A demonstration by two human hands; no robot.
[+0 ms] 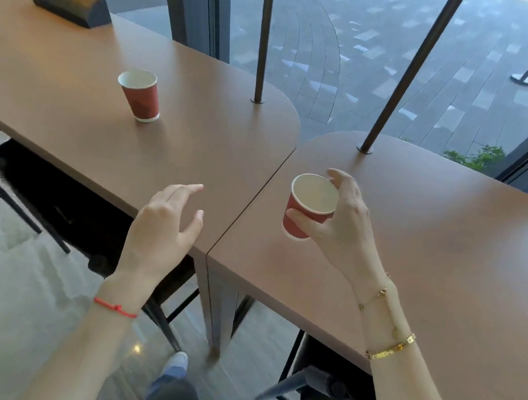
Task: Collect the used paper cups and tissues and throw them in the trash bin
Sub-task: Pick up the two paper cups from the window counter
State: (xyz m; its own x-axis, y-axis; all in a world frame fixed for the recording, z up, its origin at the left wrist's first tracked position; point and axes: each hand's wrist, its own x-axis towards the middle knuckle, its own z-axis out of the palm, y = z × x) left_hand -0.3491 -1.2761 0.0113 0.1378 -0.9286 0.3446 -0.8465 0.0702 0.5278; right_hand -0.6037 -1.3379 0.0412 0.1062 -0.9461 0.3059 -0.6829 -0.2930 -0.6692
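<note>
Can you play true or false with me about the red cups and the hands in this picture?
1. The right hand is holding a red cup. True.
2. The left hand is holding a cup too. False: it is open and holds nothing.
3. Another red cup stands upright on the left table. True.
4. That cup has a lid on it. False: its top is open.
5. A dark box sits at the far end of the left table. True.
6. A trash bin stands beside the tables. False: no bin is in view.
</note>
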